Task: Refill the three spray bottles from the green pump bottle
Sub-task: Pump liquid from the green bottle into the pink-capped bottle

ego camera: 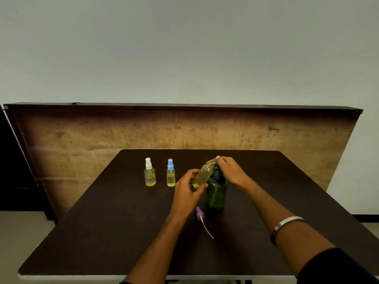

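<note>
Filling spray bottle 3 of 3 at the pump spout.

The uncapped spray bottle (202,175), already holding much yellow liquid, is tilted with its open neck just under the spout of the green pump bottle (216,193), which stands upright near the middle of the table (102,242). The left hand (187,189) grips the uncapped bottle around its lower body; the right hand (227,169) rests on the pump head with fingers curled over it, apparently pressing. The purple sprayer cap (200,215) with its dip tube lies on the table just in front of the green bottle. Farther left, well apart, stand the white-capped bottle (149,173) and the blue-capped bottle (170,173), both capped and holding liquid. Judging by this, next comes screwing the purple cap back on, keeping the neck under the spout until pumping ends.
</note>
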